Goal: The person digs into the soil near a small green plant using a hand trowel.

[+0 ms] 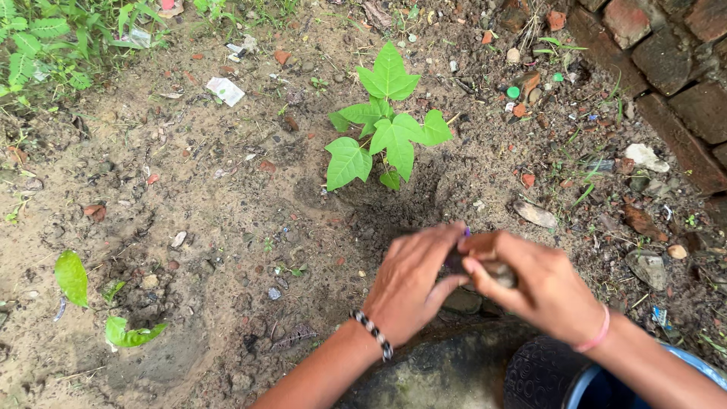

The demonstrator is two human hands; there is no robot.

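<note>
Both hands meet low over damp brown soil (227,227): left hand (413,280) and right hand (541,288) are curled around a small greyish stone-like lump (500,273), just near of the green broad-leaved sapling (386,121).

Your head view is evenly lit by soft daylight; no hard sun patches and no glare anywhere. Shadows are faint and diffuse: a dim patch lies on the soil (227,227) just near of the seedling (386,121), and the darkest area sits at the near edge under your forearms. Colours read saturated, the greens strongly so. Focus holds sharp on the ground and leaves. Your left hand (413,284) and right hand (541,288) show motion blur, worst at the fingertips where they meet. The brick wall (674,68) far right bends slightly, suggesting wide-angle distortion.
</note>
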